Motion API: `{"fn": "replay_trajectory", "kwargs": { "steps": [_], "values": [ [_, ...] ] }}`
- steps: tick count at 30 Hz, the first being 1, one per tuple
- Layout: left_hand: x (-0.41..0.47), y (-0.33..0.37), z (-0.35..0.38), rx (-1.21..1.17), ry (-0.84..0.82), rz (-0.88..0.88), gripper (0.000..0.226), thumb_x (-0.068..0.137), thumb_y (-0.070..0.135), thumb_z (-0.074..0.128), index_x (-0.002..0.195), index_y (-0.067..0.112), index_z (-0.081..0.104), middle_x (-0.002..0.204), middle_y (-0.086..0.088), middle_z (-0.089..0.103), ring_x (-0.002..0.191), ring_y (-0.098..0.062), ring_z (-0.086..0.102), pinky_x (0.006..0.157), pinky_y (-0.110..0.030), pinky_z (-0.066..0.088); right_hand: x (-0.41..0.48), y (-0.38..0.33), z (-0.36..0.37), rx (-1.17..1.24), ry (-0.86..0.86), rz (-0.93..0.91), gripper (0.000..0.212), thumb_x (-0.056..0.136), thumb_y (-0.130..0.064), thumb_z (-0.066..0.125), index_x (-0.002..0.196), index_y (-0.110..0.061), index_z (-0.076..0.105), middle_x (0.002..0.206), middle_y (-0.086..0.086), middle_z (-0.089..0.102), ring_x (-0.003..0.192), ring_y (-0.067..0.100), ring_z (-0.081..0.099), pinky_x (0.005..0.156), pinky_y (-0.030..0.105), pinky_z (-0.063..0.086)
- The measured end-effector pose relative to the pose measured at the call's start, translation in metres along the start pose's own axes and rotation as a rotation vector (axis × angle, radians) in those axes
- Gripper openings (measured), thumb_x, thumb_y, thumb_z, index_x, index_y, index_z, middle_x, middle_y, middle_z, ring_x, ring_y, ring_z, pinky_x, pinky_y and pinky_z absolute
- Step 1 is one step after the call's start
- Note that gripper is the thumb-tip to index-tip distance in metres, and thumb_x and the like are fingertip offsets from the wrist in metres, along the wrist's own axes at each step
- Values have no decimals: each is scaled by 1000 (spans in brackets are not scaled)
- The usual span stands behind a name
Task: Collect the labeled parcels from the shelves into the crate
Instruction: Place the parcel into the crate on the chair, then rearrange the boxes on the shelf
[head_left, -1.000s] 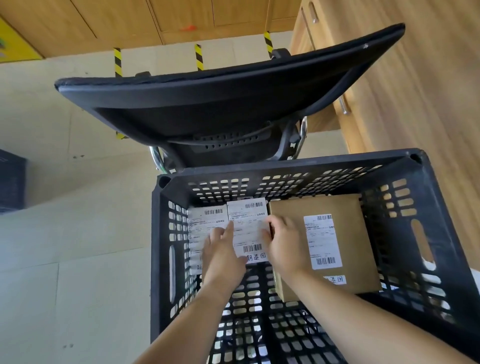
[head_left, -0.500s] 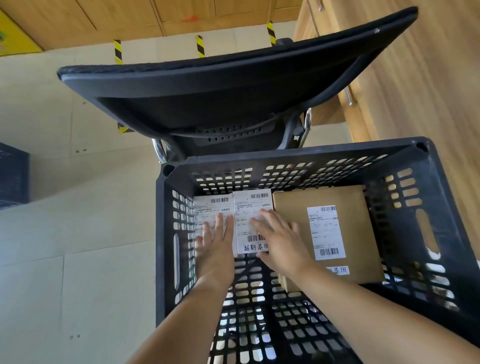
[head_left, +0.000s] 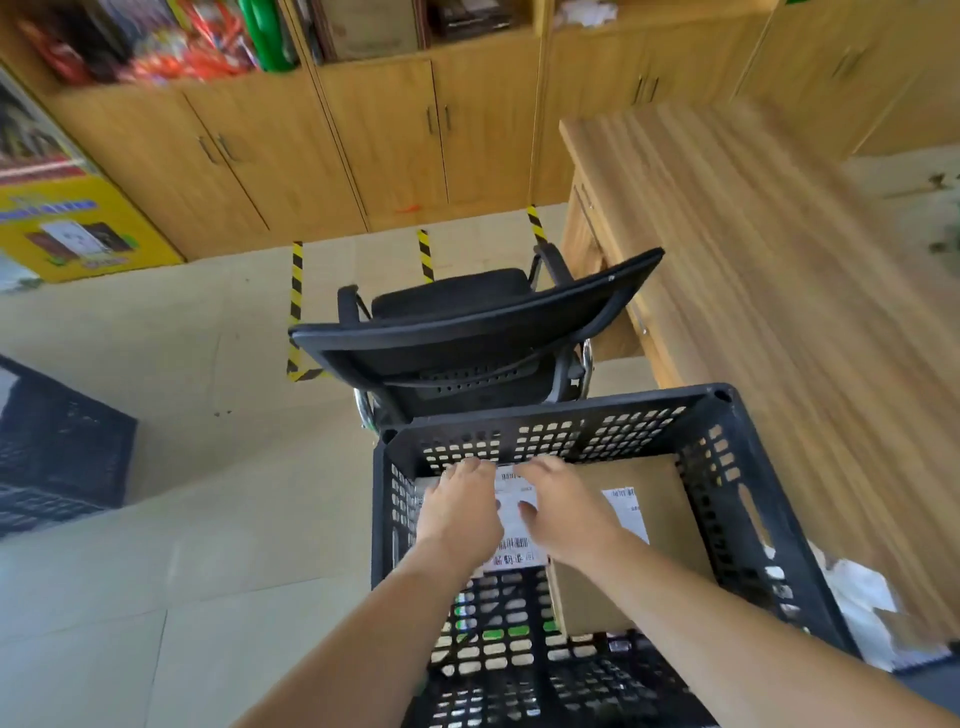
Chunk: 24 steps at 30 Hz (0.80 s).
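Observation:
A black perforated crate (head_left: 722, 467) fills the lower middle of the view. Inside it lie a white labeled parcel (head_left: 511, 525) at the far left and a brown cardboard parcel (head_left: 660, 525) with a white label to its right. My left hand (head_left: 460, 509) and my right hand (head_left: 563, 512) hover over the white parcel with fingers loosely spread, holding nothing. A second white parcel is hidden beneath my left hand.
A black office chair (head_left: 467, 332) stands just beyond the crate. A wooden desk (head_left: 779, 270) runs along the right. Wooden cabinets (head_left: 363, 145) with stocked shelves (head_left: 182, 47) line the far wall. Another dark crate (head_left: 57, 447) sits at the left on the tiled floor.
The camera has risen and tilted up, revealing the cabinets and shelves. Both hands have lifted off the white parcels and now hover above them.

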<state>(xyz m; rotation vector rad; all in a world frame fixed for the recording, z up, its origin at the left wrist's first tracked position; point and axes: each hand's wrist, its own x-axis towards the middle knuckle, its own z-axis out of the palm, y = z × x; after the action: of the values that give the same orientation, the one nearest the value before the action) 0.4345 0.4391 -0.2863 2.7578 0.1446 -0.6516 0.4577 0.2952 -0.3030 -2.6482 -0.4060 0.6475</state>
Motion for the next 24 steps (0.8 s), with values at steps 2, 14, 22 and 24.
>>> {"fn": "replay_trajectory", "kwargs": {
  "steps": [2,14,22,24],
  "values": [
    [-15,13,-45,12,69,46,45,99,22,56,143,19,46,146,-1,48,135,-25,44,109,-41,41,-14,-12,-44,-25,104,-11,48,100,-27,55,148,-24,49,148,-4,49,135,21,48,109,38,44],
    [-89,158,-211,70,359,695,48,96,30,58,143,26,50,124,-5,63,99,-25,66,77,-39,57,-182,-35,-216,16,746,384,51,98,-31,58,148,-24,49,152,4,45,136,30,48,108,49,46],
    [-284,300,-148,-35,228,1442,45,89,27,67,134,23,60,129,-4,62,123,-28,55,99,-45,49,-466,-65,-166,-77,1082,998,50,99,-29,55,148,-25,48,149,-3,49,136,22,45,112,36,35],
    [-363,325,-114,-27,147,1657,45,90,27,66,134,24,59,131,-3,61,124,-27,54,99,-44,49,-549,-80,-132,-81,1177,1192,52,96,-30,60,147,-22,51,146,1,52,134,25,49,112,36,38]
  ]
}}
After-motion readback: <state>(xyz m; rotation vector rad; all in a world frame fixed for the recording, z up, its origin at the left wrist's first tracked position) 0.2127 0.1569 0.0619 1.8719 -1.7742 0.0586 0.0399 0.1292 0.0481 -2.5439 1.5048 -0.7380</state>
